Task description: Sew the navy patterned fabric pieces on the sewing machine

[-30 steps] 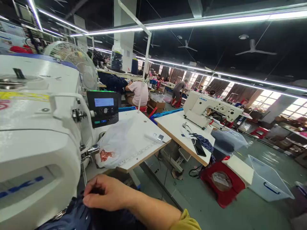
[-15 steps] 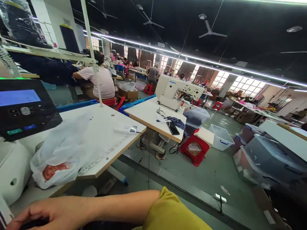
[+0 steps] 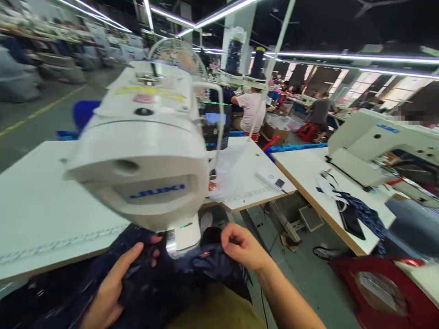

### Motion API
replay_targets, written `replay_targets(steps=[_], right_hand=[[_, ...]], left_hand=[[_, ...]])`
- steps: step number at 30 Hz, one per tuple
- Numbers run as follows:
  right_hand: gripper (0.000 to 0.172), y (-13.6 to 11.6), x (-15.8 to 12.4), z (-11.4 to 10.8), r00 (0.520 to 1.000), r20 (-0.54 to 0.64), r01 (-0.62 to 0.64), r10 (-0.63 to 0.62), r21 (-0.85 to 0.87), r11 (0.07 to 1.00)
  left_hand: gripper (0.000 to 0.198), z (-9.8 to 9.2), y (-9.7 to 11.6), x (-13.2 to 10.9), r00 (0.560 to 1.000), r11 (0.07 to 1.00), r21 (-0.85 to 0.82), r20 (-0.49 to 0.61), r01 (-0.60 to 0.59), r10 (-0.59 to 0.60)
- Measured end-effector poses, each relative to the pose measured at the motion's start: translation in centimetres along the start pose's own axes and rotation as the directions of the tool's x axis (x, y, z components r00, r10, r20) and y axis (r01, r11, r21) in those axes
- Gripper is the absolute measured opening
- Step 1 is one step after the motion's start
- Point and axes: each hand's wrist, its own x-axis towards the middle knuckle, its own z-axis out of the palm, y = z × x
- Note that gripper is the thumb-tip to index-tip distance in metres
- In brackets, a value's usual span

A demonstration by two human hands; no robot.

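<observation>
Dark navy fabric (image 3: 216,262) is bunched over my lap and around the lower arm of a white JUKI sewing machine (image 3: 164,160). My left hand (image 3: 115,285) grips the fabric left of the machine's arm, thumb on top and fingertips showing past a fold. On the other side, my right hand (image 3: 245,246) pinches the fabric's edge with curled fingers, just right of the machine's white lower arm (image 3: 188,235). A small orange-red mark shows on the cloth between the hands. Blur and dark folds hide where the fabric meets the machine.
Right of the machine, a white handheld device (image 3: 270,180) and a thin plastic bag (image 3: 233,167) lie on the tabletop. Another table bears a second JUKI machine (image 3: 380,151), a phone (image 3: 351,219) and patterned cloth. A red stool (image 3: 350,283) stands at lower right. People sit farther back.
My view has swung left, bringing the near sewing machine to the centre. Both hands now show on the navy fabric; before, only one hand showed at lower left.
</observation>
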Motion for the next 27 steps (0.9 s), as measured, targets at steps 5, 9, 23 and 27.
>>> replay_targets(steps=[5,9,23,27], right_hand=[[0.031,5.7,-2.8,-4.2,0.916,0.182,-0.245,0.357,-0.452,0.858],[0.024,7.9,-2.8,-3.2,0.92,0.054,-0.231,0.387,-0.723,0.651],[0.034,4.7,1.0,6.4,0.991,0.133,0.056,-0.005,-0.38,0.923],[0.018,0.7,0.6,2.3,0.97,0.213,-0.008,0.113,-0.441,0.898]], left_hand=[[0.031,-0.4,0.1,-2.1,0.992,0.969,-0.241,0.123,0.058,-0.029],[0.044,0.0,0.0,-2.9,0.956,0.987,-0.146,0.293,0.07,-0.025],[0.038,0.7,-1.9,-3.0,0.932,0.985,0.092,0.32,0.148,-0.17],[0.024,-0.1,-1.4,-1.8,0.977,0.996,-0.015,0.197,0.092,-0.087]])
